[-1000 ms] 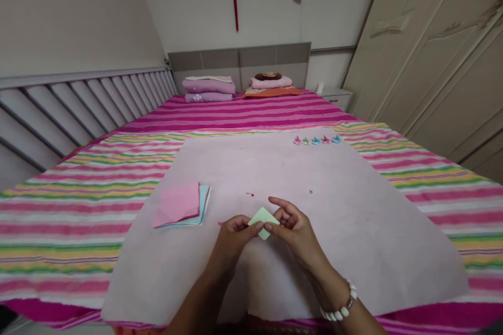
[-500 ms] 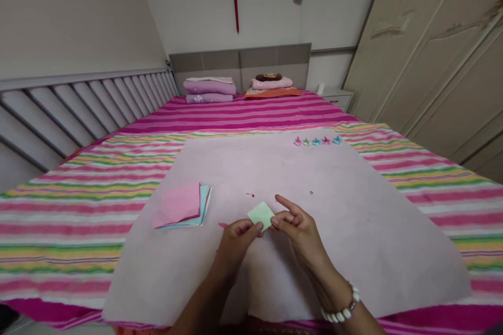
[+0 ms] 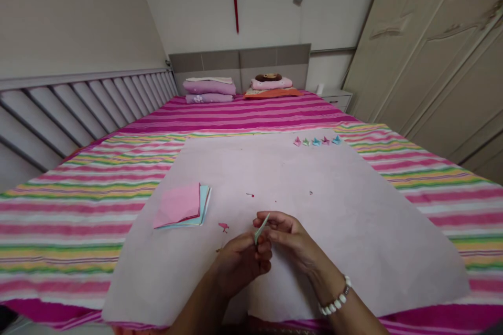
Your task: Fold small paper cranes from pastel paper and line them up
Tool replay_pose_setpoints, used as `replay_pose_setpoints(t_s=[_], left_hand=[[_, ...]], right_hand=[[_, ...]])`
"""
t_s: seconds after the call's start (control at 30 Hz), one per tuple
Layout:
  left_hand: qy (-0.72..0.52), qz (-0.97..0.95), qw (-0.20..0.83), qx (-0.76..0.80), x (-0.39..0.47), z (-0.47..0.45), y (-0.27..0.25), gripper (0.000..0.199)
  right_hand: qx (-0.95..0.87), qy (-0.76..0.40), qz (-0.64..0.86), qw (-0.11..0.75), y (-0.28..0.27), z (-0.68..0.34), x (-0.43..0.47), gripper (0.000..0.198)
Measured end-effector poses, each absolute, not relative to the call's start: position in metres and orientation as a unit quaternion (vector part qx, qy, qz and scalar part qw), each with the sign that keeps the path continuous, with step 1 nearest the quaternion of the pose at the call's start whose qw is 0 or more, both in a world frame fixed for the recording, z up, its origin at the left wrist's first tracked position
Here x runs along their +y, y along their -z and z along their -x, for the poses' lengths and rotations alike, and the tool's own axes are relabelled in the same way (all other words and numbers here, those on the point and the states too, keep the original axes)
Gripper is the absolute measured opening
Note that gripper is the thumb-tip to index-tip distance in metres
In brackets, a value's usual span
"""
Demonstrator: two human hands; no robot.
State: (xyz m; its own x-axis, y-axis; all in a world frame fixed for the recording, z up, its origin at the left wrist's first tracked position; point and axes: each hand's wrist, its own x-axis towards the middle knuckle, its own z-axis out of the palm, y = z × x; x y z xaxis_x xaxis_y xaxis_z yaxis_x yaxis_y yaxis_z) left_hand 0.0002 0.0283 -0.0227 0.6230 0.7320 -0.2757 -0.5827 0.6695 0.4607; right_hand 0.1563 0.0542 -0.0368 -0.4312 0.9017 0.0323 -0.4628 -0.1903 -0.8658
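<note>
A small folded piece of light green paper point(image 3: 261, 229) is held up between my two hands, turned nearly edge-on to me. My left hand point(image 3: 244, 260) grips its lower end with the fingers curled round. On the other side my right hand point(image 3: 290, 238) has its thumb and fingers closed at the paper's right face and upper part. Left of my hands lies a stack of paper sheets point(image 3: 178, 204), pink on top with light blue beneath. A pink paper scrap point(image 3: 223, 226) rests just beyond my left hand.
Several small folded paper pieces point(image 3: 316, 141) in pink, green and blue stand in a row at the far right of the pale sheet point(image 3: 353, 251). Tiny scraps point(image 3: 250, 195) lie mid-sheet. Striped bedding point(image 3: 70, 220) surrounds it. A railing point(image 3: 78, 110) runs along the left.
The green paper has turned from facing me as a diamond to nearly edge-on. My right hand's stretched index finger has curled in to the paper. The pink scrap is now more exposed.
</note>
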Motion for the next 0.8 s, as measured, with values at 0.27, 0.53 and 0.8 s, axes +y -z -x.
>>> replay_pose_setpoints(t_s=[0.27,0.53,0.8], left_hand=[[-0.324,-0.189,0.883,0.283,0.027,-0.002,0.025,0.014],[-0.486,-0.365,0.693,0.388,0.042,0.013,0.019,0.028],[-0.449,-0.492,0.61,0.429,0.039,0.022,0.021,0.029]], right_hand=[[-0.438,-0.707,0.288,0.475,0.028,-0.153,0.054,0.019],[-0.429,-0.659,0.379,0.488,0.031,-0.157,0.058,0.024],[-0.434,-0.666,0.377,0.474,0.029,-0.155,0.054,0.022]])
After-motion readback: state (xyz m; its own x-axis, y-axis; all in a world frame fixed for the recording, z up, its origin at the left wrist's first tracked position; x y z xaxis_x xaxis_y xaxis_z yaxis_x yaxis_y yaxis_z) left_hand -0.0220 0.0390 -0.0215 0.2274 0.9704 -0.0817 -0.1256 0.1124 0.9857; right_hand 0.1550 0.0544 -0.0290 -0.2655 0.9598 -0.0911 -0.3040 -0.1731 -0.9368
